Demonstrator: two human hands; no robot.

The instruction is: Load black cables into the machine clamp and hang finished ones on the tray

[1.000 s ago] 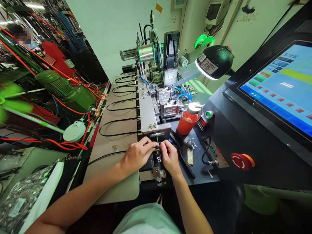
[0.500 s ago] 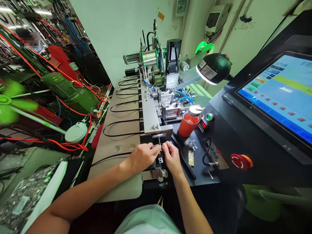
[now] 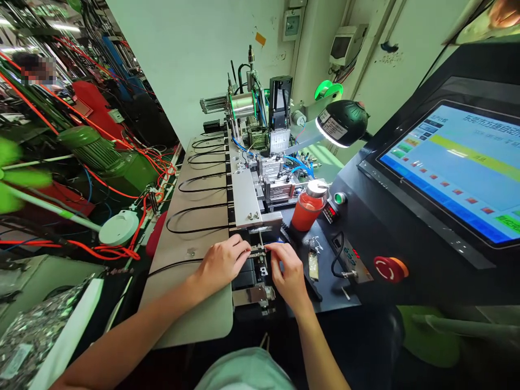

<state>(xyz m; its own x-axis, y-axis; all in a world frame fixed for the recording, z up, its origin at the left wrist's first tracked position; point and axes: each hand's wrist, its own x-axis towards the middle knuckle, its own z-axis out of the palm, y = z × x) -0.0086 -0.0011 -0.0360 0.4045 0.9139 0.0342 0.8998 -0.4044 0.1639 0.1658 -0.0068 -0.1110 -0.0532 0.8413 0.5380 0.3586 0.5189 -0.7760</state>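
Note:
My left hand [image 3: 224, 262] rests at the near end of a black fixture track [image 3: 248, 277], fingers curled and pressing a small metal connector [image 3: 257, 251] at the end of a black cable [image 3: 174, 264]. My right hand [image 3: 287, 269] is on the other side of the same connector, its fingertips pinched on it. The cable runs left across a beige plate [image 3: 190, 303]. Beyond the hands, a grey metal cover [image 3: 245, 197] leads to the machine head [image 3: 260, 124].
Several black cable loops [image 3: 195, 216] lie on the plate. A red bottle [image 3: 306, 207], a work lamp [image 3: 341, 123], a red stop button [image 3: 385, 268] and a touchscreen [image 3: 455, 168] stand to the right. Orange wires, a green motor [image 3: 89, 143] and a white disc [image 3: 119, 228] crowd the left.
Both hands stay on the connector; the right fingers have shifted and spread slightly over it. The view has tilted a little, showing more of the wall.

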